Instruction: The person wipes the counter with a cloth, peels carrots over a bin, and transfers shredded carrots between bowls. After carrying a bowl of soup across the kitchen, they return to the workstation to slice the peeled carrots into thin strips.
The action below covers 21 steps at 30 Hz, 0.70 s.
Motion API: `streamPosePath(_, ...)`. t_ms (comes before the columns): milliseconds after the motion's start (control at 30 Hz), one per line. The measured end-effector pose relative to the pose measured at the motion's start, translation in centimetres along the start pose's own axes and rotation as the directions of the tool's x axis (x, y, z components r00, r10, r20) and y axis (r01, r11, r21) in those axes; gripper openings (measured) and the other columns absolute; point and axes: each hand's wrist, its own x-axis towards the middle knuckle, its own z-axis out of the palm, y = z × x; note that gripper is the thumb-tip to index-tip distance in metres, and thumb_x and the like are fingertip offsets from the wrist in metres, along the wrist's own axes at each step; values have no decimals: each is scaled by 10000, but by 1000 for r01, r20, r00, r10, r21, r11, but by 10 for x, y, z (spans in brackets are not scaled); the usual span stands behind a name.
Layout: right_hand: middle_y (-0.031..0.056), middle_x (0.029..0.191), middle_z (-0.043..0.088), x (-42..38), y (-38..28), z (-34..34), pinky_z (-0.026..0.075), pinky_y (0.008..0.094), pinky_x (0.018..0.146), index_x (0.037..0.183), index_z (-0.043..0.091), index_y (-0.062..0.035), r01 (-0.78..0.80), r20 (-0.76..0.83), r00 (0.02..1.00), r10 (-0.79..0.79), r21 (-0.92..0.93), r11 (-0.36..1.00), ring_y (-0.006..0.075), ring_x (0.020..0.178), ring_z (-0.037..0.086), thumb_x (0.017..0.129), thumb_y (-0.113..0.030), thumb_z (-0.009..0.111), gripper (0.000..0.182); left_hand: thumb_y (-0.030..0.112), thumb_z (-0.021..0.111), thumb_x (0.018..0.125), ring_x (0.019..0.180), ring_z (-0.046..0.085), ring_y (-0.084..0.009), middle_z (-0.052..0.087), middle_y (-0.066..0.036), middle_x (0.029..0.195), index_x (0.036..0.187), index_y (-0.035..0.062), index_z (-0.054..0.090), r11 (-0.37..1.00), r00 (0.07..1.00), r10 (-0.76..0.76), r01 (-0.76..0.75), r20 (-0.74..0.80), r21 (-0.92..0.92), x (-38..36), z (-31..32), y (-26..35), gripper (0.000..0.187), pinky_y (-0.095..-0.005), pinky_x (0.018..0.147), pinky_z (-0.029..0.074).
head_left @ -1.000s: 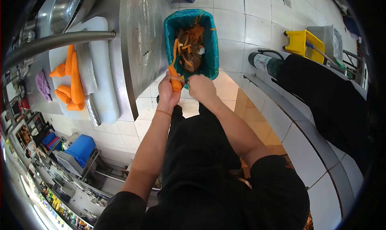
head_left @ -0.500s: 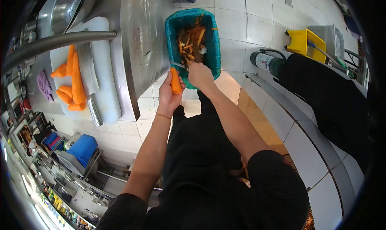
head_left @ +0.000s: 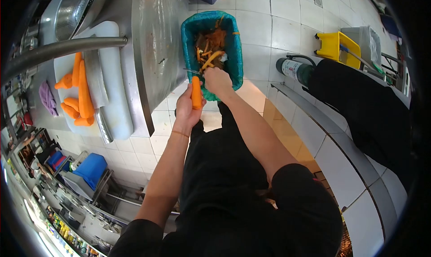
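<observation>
My left hand (head_left: 185,108) is closed around a peeled orange carrot (head_left: 196,93), its upper end tilted towards the bin. Just beside it, my right hand (head_left: 218,82) grips a peeler (head_left: 192,71); its thin metal end sticks out over the carrot's tip, and the handle is hidden in my fingers. Below both hands stands a waste bin (head_left: 239,61) lined with a green bag. Orange peelings (head_left: 213,57) lie inside it, and one strip hangs close to my right hand.
To the left, a steel counter (head_left: 139,77) carries a white cutting board (head_left: 119,86) with several carrots (head_left: 85,90), a large knife (head_left: 102,108) and a purple cloth (head_left: 47,97). A metal rail (head_left: 67,48) crosses above. A gas cylinder (head_left: 294,71) and yellow bucket (head_left: 334,48) stand right.
My right hand has shifted slightly left and the peeler now sits farther past the carrot's tip. A peel strip shows above my right hand. The carrot stays in my left hand.
</observation>
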Motion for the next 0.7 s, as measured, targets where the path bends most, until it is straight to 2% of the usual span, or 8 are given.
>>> streamPosePath(167, 191, 964, 729, -22, -13, -16, 582, 450, 800, 901, 735, -41, -59, 79, 995, 56, 44, 997, 358, 920, 718, 863, -105, 605, 150, 358, 445, 1077, 747, 510, -159, 554, -55, 882, 1169, 23, 564, 995, 996, 58, -63, -67, -83, 5, 0, 4, 367, -301, 693, 447)
streamPosePath(200, 196, 952, 726, -40, -17, -21, 581, 450, 790, 895, 734, -47, -35, 97, 995, 31, 41, 999, 357, 913, 718, 862, -99, 597, 150, 360, 453, 1073, 754, 516, -162, 561, -58, 895, 1160, 25, 564, 992, 993, 94, -100, -69, -80, 10, -2, 2, 363, -308, 700, 455)
streamPosePath(267, 200, 940, 723, -73, -19, -21, 580, 451, 779, 888, 732, -53, -9, 121, 993, 5, 32, 999, 355, 907, 718, 860, -93, 588, 152, 352, 449, 1074, 760, 521, -166, 566, -60, 903, 1149, 27, 565, 987, 992, 72, -86, -103, -136, 17, -4, 4, 354, -317, 707, 462)
streamPosePath(333, 196, 863, 718, -94, -19, -21, 578, 462, 711, 857, 722, -56, 60, 91, 994, -60, 4, 998, 352, 832, 723, 846, -90, 583, 144, 344, 444, 1075, 766, 526, -171, 571, -63, 911, 1138, 28, 566, 979, 990, 55, -80, -133, -188, 20, -7, 2, 345, -325, 713, 468)
streamPosePath(433, 185, 804, 713, -97, -15, -21, 572, 465, 646, 823, 712, -58, 65, 49, 997, -63, -35, 997, 350, 761, 722, 832, -103, 589, 131, 315, 429, 1078, 763, 523, -179, 569, -68, 908, 1131, 23, 570, 984, 996, 49, -61, -74, -167, 19, -5, 0, 328, -336, 715, 468)
streamPosePath(533, 168, 787, 716, -96, -17, -27, 575, 458, 627, 803, 710, -59, 48, -10, 999, -48, -37, 998, 347, 736, 722, 834, -102, 592, 130, 310, 425, 1078, 754, 520, -178, 568, -67, 908, 1127, 24, 573, 987, 989, 46, -67, -141, -145, 17, 2, 2, 325, -333, 713, 465)
streamPosePath(633, 173, 810, 720, -89, -12, -18, 585, 449, 651, 820, 713, -51, 74, -14, 997, -75, -62, 995, 340, 754, 728, 831, -112, 605, 125, 307, 420, 1081, 746, 517, -175, 564, -65, 904, 1136, 21, 575, 986, 992, 48, -67, -119, -156, 9, 9, 7, 330, -333, 710, 462)
streamPosePath(700, 181, 835, 723, -65, -10, -14, 589, 449, 677, 836, 720, -47, 64, -16, 998, -65, -60, 996, 344, 778, 730, 839, -119, 613, 130, 265, 425, 1079, 755, 523, -174, 587, -82, 929, 1198, 13, 556, 995, 994, 83, -87, -76, -48, -2, 12, 7, 308, -303, 712, 478)
